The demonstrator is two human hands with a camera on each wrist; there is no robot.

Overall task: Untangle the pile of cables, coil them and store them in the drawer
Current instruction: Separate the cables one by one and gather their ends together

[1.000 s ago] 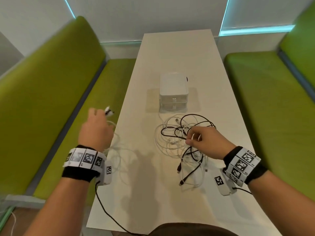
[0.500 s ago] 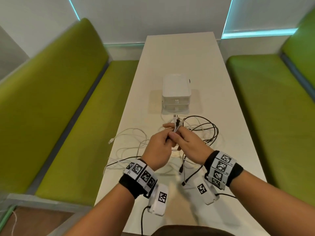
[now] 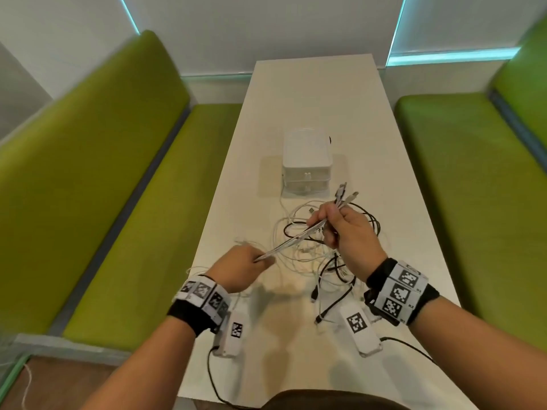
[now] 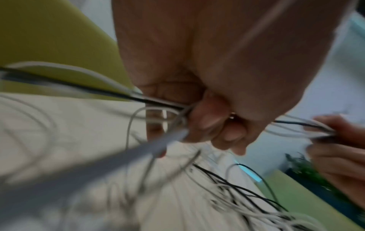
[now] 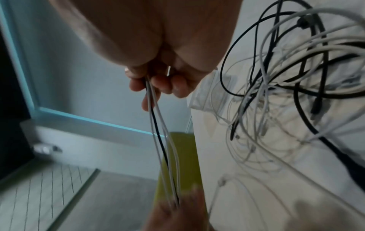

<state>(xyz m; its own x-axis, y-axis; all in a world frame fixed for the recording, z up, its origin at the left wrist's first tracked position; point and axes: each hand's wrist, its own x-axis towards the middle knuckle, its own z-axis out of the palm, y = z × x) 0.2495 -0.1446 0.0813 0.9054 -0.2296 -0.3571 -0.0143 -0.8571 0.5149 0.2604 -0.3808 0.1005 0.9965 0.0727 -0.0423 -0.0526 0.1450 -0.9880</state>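
Hands parted since half-second ago | left hand (image 3: 242, 266), right hand (image 3: 349, 235) both pinching cable bundle (image 3: 291, 241) taut | I'd slide left slowly, keeping plugs (image 3: 344, 196) aligned, pile (image 3: 319, 255) clear

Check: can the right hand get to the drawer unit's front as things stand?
Probably not yet. The right hand grips a bundle of cables stretched to the left hand. The drawer unit sits just beyond, path open, drawers shut, so it would likely have to release that grip first.
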